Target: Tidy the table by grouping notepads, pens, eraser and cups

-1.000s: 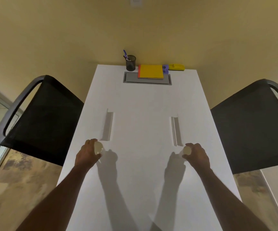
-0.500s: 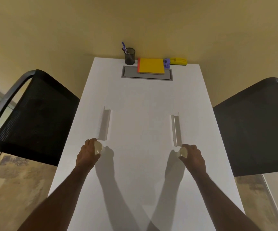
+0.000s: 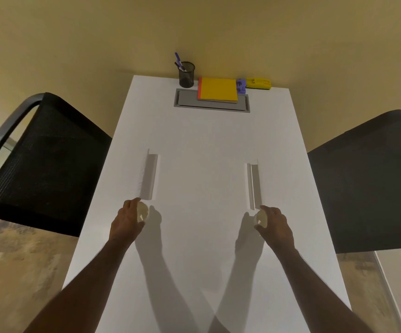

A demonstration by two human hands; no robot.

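My left hand (image 3: 127, 218) and my right hand (image 3: 273, 223) rest on the white table (image 3: 204, 140), each closed around a small pale round object: one on the left (image 3: 143, 212), one on the right (image 3: 261, 218). I cannot tell what these objects are. At the far edge stands a black mesh cup (image 3: 186, 74) with pens (image 3: 178, 61) in it. A stack of notepads with a yellow one on top (image 3: 218, 89) lies to its right. Beyond that sit a small purple item (image 3: 241, 85) and a yellow item (image 3: 259, 83).
Two narrow white upright strips, left (image 3: 148, 177) and right (image 3: 252, 185), stand just beyond my hands. A grey cable hatch (image 3: 187, 102) lies partly under the notepads. Black mesh chairs flank the table, left (image 3: 38, 152) and right (image 3: 367, 179). A yellow wall is behind.
My right hand has slid a little left, closer to the near end of the right strip. My left hand has hardly moved. The view has shifted slightly.
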